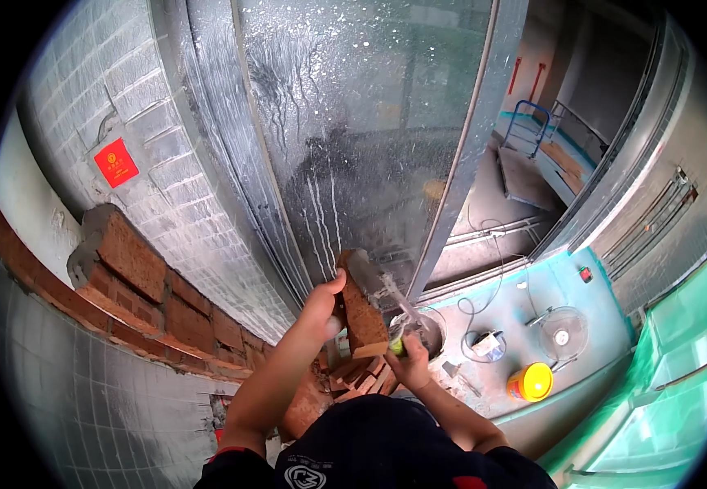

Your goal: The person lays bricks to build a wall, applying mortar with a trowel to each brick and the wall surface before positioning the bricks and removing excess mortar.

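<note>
My left hand (325, 306) grips a reddish-brown brick (360, 318) upright at the middle, its fingers wrapped round the left side. Grey mortar lies along the brick's upper and right part. My right hand (413, 359) is closed on the yellow-green handle of a trowel (397, 345), whose mortar-smeared blade is at the brick's right edge. A bucket (437, 323) of grey material stands behind the trowel, partly hidden. Broken bricks (361, 376) are piled below. To the left runs a stepped course of bricks with mortar (129, 257).
A wet glass panel (370, 98) stands ahead beside a doorway with a blue-railed trolley (530, 122). On the floor at right are a yellow bucket (530, 381), cables (467, 310) and a round clear lid (563, 330). Green netting (679, 359) hangs at far right; a tiled wall (137, 73) is at left.
</note>
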Tool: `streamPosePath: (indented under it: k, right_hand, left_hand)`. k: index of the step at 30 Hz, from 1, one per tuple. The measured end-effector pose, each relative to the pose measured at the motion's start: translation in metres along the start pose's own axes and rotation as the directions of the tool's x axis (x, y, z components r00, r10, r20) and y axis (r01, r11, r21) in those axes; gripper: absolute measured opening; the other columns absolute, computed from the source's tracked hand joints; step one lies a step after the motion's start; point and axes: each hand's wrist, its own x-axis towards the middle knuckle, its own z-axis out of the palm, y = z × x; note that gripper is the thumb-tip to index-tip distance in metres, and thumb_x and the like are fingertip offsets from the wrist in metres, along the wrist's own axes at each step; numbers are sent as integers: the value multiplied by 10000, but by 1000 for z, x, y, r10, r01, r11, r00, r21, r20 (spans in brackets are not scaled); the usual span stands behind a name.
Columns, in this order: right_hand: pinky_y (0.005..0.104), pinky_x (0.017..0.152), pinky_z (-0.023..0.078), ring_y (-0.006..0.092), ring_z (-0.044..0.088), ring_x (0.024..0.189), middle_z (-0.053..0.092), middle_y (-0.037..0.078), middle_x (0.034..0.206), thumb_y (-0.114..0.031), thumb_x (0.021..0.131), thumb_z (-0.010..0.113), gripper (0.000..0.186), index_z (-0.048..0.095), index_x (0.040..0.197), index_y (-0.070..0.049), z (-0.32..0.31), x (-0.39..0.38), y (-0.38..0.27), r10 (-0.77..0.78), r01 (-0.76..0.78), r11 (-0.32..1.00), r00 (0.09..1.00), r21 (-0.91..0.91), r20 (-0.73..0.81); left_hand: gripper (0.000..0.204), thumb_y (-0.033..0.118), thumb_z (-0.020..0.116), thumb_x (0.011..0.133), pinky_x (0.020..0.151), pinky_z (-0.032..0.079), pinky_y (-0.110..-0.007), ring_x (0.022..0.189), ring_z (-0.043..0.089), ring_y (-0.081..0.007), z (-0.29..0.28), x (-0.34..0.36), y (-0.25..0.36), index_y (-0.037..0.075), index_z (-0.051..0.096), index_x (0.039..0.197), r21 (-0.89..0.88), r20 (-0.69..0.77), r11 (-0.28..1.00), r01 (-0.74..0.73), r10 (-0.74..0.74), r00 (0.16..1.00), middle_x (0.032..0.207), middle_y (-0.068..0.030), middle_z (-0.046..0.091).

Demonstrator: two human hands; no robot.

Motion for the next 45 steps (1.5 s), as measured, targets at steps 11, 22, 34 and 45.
streamPosePath:
  k: [11, 22, 34, 45]
  right_hand:
    - [458, 686, 526, 444, 624, 818, 625, 226, 937, -33, 681, 795, 339, 620, 970, -2, -23, -31, 33, -142, 151, 968, 988, -202, 56]
    - [342, 628, 501, 285, 604, 692, 593, 139, 869, -182, 897, 698, 368, 559, 1182, 5, -105, -3, -57, -66, 79, 996, 959, -35, 277]
    - [226, 574, 445, 62, 540, 649, 597, 5, 801, -341, 1030, 523, 407, 548, 1282, -23, -134, -17, -98, 445, -738, 657, 544, 153, 711]
    - [242, 508, 424, 90, 534, 554, 602, 38, 730, -379, 1030, 501, 430, 622, 1106, 27, -174, -3, -96, 464, -785, 553, 568, 279, 680]
  left_hand:
    - [400, 385, 471, 1033, 991, 462, -436, 1110, 593, -278, -13, 3, 37, 80, 556, 1277, 8, -46, 999, -33, 33, 998, 1231, -97, 624]
    - [404, 387, 551, 1003, 971, 471, -427, 1088, 583, -245, -22, -13, 41, 65, 551, 1247, -88, -151, 951, -295, 280, 948, 1213, -63, 615]
    - [444, 418, 614, 960, 923, 502, -460, 1050, 597, -270, -18, -14, 40, 60, 532, 1209, -98, -267, 920, -380, 343, 900, 1185, -80, 606]
    - [406, 360, 534, 1012, 978, 463, -433, 1125, 578, -263, -55, -9, 40, 94, 529, 1319, -163, -92, 956, -245, 232, 968, 1266, -67, 606]
